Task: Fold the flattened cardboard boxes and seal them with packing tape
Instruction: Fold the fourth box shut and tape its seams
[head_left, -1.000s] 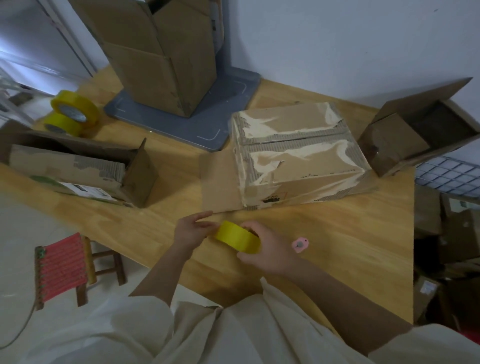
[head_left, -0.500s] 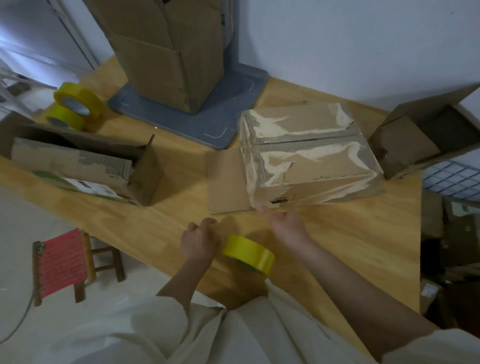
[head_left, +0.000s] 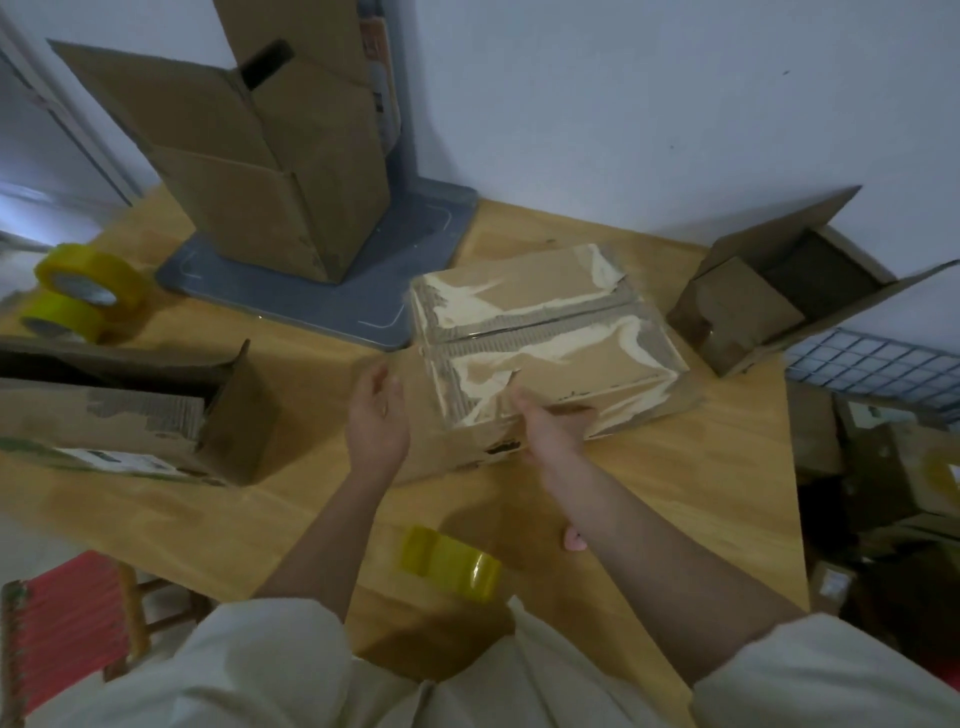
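Tape roll (head_left: 451, 564): released since a second ago, lying low centre on the bench (head_left: 717, 499)
Right hand (head_left: 553, 431): now gripping the folded box (head_left: 545, 348) at mid-frame
Left hand (head_left: 376, 421): spread, just beside its flap
Meaning: likely repositioning for sealing

Your one view comes from the head camera, looking forward and steeply down over your own forearms onto the wooden counter (head_left: 701, 499), close above its near edge, with the wall (head_left: 649, 104) behind.
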